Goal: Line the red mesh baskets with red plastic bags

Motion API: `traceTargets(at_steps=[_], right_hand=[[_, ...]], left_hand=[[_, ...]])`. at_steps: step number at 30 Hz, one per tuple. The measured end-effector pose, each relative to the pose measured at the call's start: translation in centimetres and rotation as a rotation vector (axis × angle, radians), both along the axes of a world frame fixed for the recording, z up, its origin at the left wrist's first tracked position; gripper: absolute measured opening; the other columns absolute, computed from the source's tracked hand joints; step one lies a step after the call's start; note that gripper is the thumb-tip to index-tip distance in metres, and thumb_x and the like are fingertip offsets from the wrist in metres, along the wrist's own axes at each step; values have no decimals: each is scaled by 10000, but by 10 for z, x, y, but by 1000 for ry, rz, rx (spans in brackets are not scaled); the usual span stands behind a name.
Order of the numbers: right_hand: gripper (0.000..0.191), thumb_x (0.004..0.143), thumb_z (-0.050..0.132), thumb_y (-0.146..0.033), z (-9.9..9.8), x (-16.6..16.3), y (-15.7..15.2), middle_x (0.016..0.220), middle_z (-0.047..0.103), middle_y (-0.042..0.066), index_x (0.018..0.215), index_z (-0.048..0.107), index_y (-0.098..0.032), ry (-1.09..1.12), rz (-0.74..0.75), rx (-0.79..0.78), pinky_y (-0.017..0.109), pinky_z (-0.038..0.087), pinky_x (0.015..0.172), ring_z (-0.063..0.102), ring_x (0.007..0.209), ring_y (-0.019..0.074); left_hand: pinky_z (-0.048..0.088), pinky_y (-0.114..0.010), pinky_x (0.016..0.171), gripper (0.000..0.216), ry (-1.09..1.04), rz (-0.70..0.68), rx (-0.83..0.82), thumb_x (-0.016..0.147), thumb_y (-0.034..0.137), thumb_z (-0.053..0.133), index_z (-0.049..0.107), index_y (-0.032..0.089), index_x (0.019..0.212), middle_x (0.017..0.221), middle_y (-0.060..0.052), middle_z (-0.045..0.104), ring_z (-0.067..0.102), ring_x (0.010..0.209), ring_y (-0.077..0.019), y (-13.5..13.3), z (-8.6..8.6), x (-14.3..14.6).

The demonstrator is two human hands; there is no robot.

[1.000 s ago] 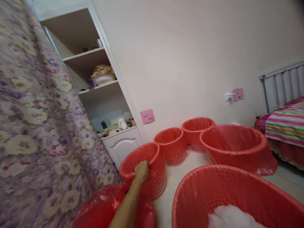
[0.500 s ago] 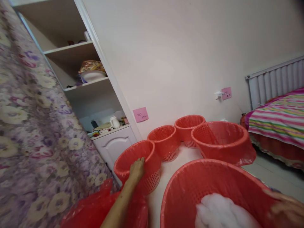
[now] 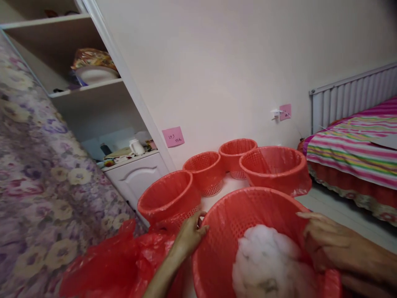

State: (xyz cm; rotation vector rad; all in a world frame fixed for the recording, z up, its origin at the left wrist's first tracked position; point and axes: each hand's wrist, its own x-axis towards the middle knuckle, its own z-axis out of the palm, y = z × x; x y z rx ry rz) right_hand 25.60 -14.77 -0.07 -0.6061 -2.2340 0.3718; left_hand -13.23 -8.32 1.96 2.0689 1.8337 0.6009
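A large red plastic basket (image 3: 221,209), lined with a thin red bag, stands nearest to me with a white fluffy mass (image 3: 263,260) like stuffing inside. My left hand (image 3: 190,234) is at its left rim, thumb and fingers closed on the edge. On the right side, my right hand (image 3: 328,244) has its fingers curled over the rim, the index finger stretched forward. Just beyond my left hand stands another lined red basket (image 3: 169,209). A crumpled red plastic bag (image 3: 108,265) lies left of my left forearm.
Several more baskets stand behind: a small red basket (image 3: 204,174), a red basket at the wall (image 3: 237,159) and a bag-lined basket (image 3: 276,182). A flowered curtain (image 3: 40,186) hangs left, by a shelved cabinet (image 3: 139,174). A bed (image 3: 356,149) stands right.
My left hand has moved from the rim of the left basket back to the near basket's left rim. My right hand has come further into view over the right rim.
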Motion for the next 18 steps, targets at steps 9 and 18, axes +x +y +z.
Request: traceTargets(at_steps=[9,18], right_hand=[[180,955,477,-288,-2,-16,46,914,684,36,949,656,-272,-163,103,59,503,364,1110,634,882,214],[180,969,454,-298,-26,-23,83,1015,669,78,1005,619,-234,-110,78,65,437,465,986,609,995,226]], left_hand=[[454,-358,800,448,-86,123,154,753,311,519,618,122,1147,1016,-104,707,610,846,-233,9,19,-26],[506,-365,864,526,-305,176,130,777,451,489,577,104,1162,1075,-136,682,639,944,-244,22,-14,-36]])
